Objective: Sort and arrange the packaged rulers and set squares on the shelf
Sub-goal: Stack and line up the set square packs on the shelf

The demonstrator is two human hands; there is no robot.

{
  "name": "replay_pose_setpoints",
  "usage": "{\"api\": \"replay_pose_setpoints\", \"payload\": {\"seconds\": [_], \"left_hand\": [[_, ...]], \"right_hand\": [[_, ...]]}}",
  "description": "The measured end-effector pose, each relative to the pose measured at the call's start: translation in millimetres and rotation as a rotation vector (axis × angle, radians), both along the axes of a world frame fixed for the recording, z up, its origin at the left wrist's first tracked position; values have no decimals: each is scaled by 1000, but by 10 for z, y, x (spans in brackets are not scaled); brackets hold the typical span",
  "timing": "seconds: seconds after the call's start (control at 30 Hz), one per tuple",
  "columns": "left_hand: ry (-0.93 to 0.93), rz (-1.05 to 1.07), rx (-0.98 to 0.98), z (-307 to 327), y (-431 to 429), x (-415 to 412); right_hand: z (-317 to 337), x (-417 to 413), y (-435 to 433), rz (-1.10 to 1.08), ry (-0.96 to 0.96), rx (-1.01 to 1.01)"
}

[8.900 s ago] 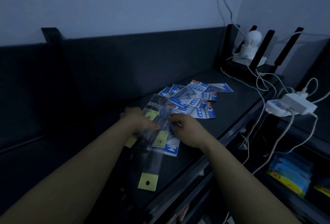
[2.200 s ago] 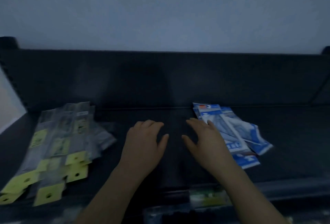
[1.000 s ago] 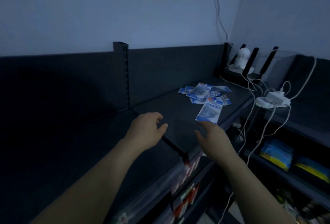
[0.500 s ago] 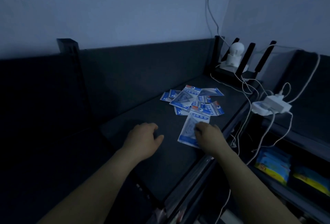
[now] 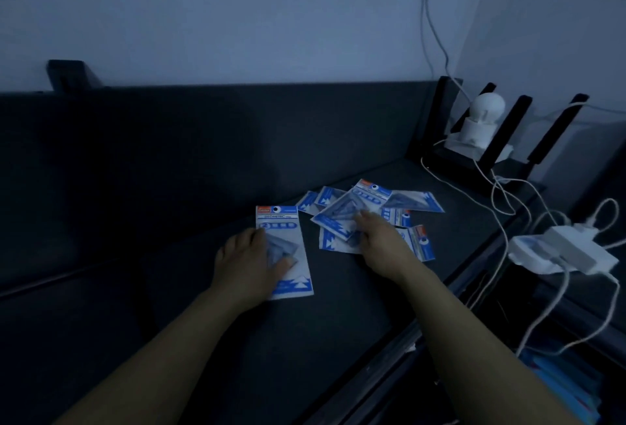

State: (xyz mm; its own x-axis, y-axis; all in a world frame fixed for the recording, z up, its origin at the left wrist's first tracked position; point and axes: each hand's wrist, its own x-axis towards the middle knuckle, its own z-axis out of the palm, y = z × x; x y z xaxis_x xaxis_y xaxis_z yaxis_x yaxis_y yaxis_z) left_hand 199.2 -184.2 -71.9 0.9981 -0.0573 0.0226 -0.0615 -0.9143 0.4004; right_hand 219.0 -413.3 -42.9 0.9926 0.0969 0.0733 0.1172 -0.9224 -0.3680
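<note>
A single blue-and-white set square pack (image 5: 285, 234) lies flat on the dark shelf (image 5: 332, 323), apart from the others. My left hand (image 5: 249, 267) rests on its left half with flat fingers and the thumb across its lower part. To its right is a loose pile of several similar packs (image 5: 415, 202), overlapping at different angles. My right hand (image 5: 384, 246) lies on this pile, its fingertips touching a tilted pack (image 5: 333, 218) on top. Neither hand lifts anything. No yellow-tagged ruler packs are in view.
A white camera (image 5: 484, 119) stands among black router antennas (image 5: 508, 129) at the shelf's far right end. White cables (image 5: 501, 194) run to white plugs and adapters (image 5: 565, 250) past the front edge. Blue packages (image 5: 555, 377) sit on a lower shelf at right.
The pack my right hand touched near the shelf's front now lies under my left hand. My right hand has moved further back onto the pile.
</note>
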Motion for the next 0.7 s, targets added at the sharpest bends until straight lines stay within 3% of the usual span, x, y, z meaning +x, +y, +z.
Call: {"api": "replay_pose_setpoints", "payload": {"seconds": [0.1, 0.23, 0.33, 0.43, 0.5, 0.63, 0.7], "left_hand": [[-63, 14, -15, -42, -67, 36], [-126, 13, 28, -76, -137, 119], [-138, 16, 12, -94, -143, 191], [-134, 21, -6, -108, -128, 228], [-153, 33, -34, -118, -114, 255], [-196, 38, -95, -160, -63, 300], [-211, 26, -127, -162, -53, 294]], "right_hand": [[-78, 82, 67, 103, -14, -93], [-38, -40, 213, 358, 3, 118], [13, 62, 138, 168, -38, 338], [-12, 235, -49, -76, -83, 151], [-39, 229, -63, -28, -29, 103], [-5, 103, 61, 140, 116, 410], [8, 196, -12, 85, 30, 413]]}}
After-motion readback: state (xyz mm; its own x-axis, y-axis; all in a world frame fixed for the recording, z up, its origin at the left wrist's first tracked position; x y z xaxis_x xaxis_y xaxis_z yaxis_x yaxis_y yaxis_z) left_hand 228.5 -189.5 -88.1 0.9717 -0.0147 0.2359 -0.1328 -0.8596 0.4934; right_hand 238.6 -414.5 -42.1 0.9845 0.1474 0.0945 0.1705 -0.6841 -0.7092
